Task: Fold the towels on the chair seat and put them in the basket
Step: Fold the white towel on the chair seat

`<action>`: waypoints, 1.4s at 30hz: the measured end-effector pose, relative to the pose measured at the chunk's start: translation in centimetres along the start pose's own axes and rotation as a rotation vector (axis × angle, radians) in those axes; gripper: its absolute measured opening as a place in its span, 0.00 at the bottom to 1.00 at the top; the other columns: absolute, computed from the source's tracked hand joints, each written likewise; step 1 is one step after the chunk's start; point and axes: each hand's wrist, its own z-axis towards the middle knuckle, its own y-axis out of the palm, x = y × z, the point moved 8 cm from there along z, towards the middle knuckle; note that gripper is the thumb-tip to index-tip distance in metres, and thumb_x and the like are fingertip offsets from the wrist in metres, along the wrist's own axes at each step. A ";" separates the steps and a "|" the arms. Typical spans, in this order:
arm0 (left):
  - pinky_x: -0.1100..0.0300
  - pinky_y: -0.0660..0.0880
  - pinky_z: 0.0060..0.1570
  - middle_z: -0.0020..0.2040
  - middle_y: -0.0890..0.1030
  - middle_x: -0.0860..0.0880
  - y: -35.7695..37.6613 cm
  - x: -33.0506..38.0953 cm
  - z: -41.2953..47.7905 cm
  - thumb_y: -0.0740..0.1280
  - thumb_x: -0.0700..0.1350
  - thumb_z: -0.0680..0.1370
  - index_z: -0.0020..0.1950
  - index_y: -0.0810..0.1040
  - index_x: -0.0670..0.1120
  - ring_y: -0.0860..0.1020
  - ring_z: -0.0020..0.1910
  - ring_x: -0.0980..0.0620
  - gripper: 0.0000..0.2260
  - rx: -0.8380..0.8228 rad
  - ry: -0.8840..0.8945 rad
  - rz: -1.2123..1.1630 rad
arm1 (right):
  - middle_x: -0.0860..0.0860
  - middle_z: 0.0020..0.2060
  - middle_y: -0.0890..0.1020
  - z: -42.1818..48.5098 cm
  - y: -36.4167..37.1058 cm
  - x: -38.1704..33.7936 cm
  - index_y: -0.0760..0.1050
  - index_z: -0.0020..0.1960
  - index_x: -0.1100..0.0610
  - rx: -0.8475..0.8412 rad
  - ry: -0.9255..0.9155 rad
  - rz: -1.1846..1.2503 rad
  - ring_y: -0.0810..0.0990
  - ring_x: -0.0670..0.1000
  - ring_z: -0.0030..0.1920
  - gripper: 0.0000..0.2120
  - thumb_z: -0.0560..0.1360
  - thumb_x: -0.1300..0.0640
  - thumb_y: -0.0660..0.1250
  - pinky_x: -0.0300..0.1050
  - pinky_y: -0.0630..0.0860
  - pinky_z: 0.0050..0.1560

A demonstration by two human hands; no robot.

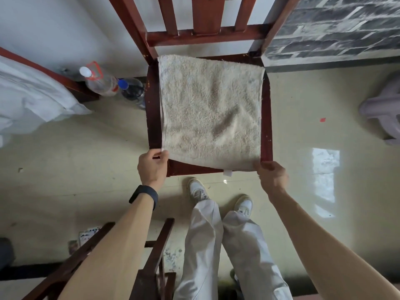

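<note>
Gleaming tile floor (303, 109), towel (211, 113) on chair seat (153, 118).

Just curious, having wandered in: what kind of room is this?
Probably a home bedroom: white bedding lies at left, a wooden chair stands on glossy floor tiles, with plastic bottles beside it.

Beige towel (211, 113) on red-brown chair (154, 118), black wristband (144, 194), white trousers (205, 245) and shoes (198, 191), grey brick-patterned wall (335, 24) at upper right.

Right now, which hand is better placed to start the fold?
Neither: the left hand pinches the towel at its near left corner, the right hand at its near right corner; both probably fold together.
</note>
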 end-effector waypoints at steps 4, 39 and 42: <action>0.61 0.70 0.47 0.56 0.80 0.45 0.0 0.1 0.4 0.67 0.48 0.78 0.56 0.82 0.45 0.80 0.52 0.45 0.11 0.025 -0.013 0.094 | 0.49 0.46 0.84 -0.4 0.5 -0.2 0.81 0.56 0.53 0.018 -0.022 -0.115 0.82 0.54 0.52 0.13 0.73 0.49 0.74 0.41 0.69 0.48; 0.62 0.71 0.35 0.44 0.85 0.43 -17.1 9.5 -19.6 0.70 0.38 0.76 0.52 0.80 0.40 0.73 0.30 0.54 0.06 -0.375 -0.491 -0.556 | 0.60 0.33 0.84 -16.9 -19.7 -11.7 0.77 0.48 0.72 -0.467 0.238 0.394 0.85 0.51 0.31 0.02 0.76 0.74 0.66 0.43 0.83 0.32; 0.63 0.72 0.32 0.46 0.85 0.42 -18.7 10.3 -19.8 0.72 0.38 0.75 0.50 0.79 0.40 0.72 0.26 0.56 0.06 -0.362 -0.475 -0.512 | 0.60 0.33 0.85 -16.7 -21.3 -12.5 0.77 0.49 0.72 -0.452 0.202 0.395 0.86 0.52 0.33 0.04 0.75 0.73 0.67 0.42 0.83 0.33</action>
